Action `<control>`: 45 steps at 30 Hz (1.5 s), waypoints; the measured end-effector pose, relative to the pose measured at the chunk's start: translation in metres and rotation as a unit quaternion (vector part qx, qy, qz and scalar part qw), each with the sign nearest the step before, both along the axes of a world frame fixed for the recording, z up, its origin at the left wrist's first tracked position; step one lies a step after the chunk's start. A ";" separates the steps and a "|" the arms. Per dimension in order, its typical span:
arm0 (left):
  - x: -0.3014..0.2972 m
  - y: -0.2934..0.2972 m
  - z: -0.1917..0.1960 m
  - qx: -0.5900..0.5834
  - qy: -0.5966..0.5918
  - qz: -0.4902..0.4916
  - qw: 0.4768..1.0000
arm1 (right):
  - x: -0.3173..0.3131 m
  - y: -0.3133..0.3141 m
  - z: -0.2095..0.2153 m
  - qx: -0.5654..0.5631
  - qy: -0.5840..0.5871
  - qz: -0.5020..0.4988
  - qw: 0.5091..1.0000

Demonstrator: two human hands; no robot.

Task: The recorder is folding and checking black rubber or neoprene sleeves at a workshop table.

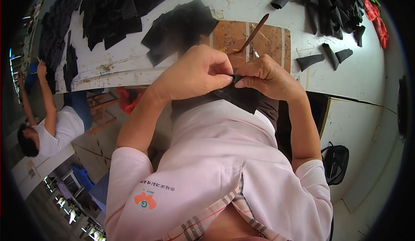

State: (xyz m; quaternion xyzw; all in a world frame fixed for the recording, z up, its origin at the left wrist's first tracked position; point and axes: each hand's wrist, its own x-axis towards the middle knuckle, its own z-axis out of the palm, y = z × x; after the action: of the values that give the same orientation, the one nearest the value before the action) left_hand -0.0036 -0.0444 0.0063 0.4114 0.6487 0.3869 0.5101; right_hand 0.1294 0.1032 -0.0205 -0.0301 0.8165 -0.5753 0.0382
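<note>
My left hand (194,74) and my right hand (266,76) meet close to my chest, both pinching the top edge of one flat black piece of material (242,97) that hangs down between them. The fingertips of both hands touch at the piece's upper corner. Just beyond my hands, on the white worktable (341,76), lies a brown board (231,35) with a thin brown stick tool (254,33) resting on it.
Piles of black cut pieces (114,7) cover the far left of the table, with a smaller stack (181,27) by the board. Folded black cone shapes (330,55) and a heap (328,3) lie at right. Another person (52,128) works at left.
</note>
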 end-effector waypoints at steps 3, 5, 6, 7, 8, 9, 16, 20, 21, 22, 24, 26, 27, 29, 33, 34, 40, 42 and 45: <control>0.006 0.000 -0.004 -0.017 0.070 0.051 0.996 | 0.004 -0.010 -0.007 0.078 0.010 -0.073 0.994; 0.014 -0.002 -0.011 -0.006 0.033 0.137 0.990 | 0.001 -0.020 -0.009 0.230 0.122 -0.161 0.952; 0.019 -0.004 -0.017 0.003 -0.008 0.222 0.975 | 0.003 -0.026 -0.007 0.252 0.153 -0.276 0.915; 0.025 -0.006 -0.022 0.037 -0.058 0.264 0.962 | 0.005 -0.031 -0.004 0.269 0.184 -0.385 0.863; 0.033 -0.004 -0.025 0.065 -0.054 0.283 0.955 | 0.011 -0.038 -0.001 0.140 0.115 -0.394 0.901; 0.042 -0.001 -0.028 0.093 -0.050 0.303 0.947 | 0.011 -0.040 -0.004 0.049 0.107 -0.372 0.921; 0.058 0.008 -0.049 0.246 0.345 0.358 0.832 | -0.002 -0.049 -0.023 0.150 0.133 -0.365 0.909; 0.045 0.007 -0.051 0.189 -0.052 0.421 0.886 | -0.004 -0.049 -0.035 0.187 0.134 -0.406 0.884; 0.038 0.006 -0.047 0.121 -0.327 0.396 0.850 | -0.003 -0.047 -0.036 0.151 0.103 -0.428 0.885; 0.034 0.002 -0.043 0.126 -0.422 0.363 0.821 | -0.001 -0.046 -0.030 0.047 0.065 -0.421 0.904; 0.029 -0.003 -0.037 0.128 -0.451 0.299 0.831 | 0.002 -0.038 -0.031 -0.292 0.008 -0.359 0.887; 0.034 0.001 -0.032 0.083 -0.300 0.332 0.890 | 0.007 -0.034 -0.029 -0.483 -0.050 -0.282 0.827; 0.039 0.004 -0.034 0.088 -0.297 0.335 0.890 | 0.006 -0.037 -0.031 -0.482 -0.048 -0.276 0.830; 0.045 0.010 -0.044 0.159 0.005 0.388 0.908 | 0.003 -0.041 -0.033 -0.630 -0.064 -0.228 0.740; 0.047 0.013 -0.055 0.233 0.099 0.378 0.891 | 0.002 -0.039 -0.029 -0.494 -0.056 -0.270 0.824; 0.041 0.013 -0.054 0.220 -0.044 0.355 0.907 | 0.005 -0.034 -0.033 -0.472 -0.045 -0.276 0.836; 0.039 -0.001 -0.026 0.169 -0.577 0.148 0.786 | 0.010 -0.033 -0.009 -0.555 0.007 -0.252 0.793; 0.041 0.000 -0.012 0.172 -0.605 0.125 0.768 | 0.010 -0.034 -0.006 -0.535 0.031 -0.267 0.801; 0.051 0.008 -0.009 0.147 -0.079 0.234 0.958 | 0.008 -0.028 0.001 -0.270 0.119 -0.332 0.896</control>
State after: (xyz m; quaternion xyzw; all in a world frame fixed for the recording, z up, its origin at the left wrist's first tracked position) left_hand 0.0475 -0.0367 -0.0025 0.2868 0.6204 0.6180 0.3884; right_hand 0.1373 0.0749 -0.0194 0.1657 0.5909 -0.7447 -0.2623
